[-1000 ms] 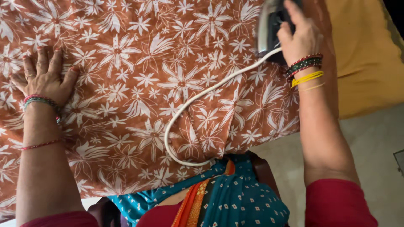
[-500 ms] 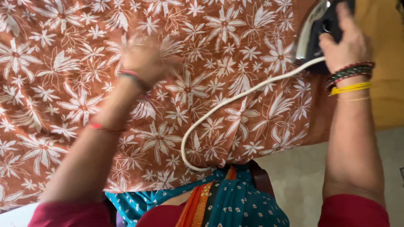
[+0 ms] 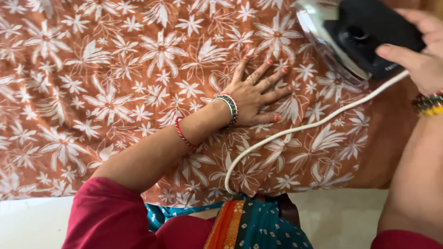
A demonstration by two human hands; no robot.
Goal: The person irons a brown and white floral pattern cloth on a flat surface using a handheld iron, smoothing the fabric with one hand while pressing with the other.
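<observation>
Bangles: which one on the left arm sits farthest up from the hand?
The thin red bangle, alone partway up the forearm. The green, white and red bangles sit stacked at the wrist of the left hand, which lies flat on the flowered cloth.

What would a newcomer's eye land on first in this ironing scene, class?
First, the rust-orange cloth with white flower print, spread across nearly the whole view. Next, the left hand, pressed flat on it, fingers spread, at centre. At upper right, the right hand grips a black-handled, silver-soled electric iron, its white cord curving down across the cloth.
</observation>
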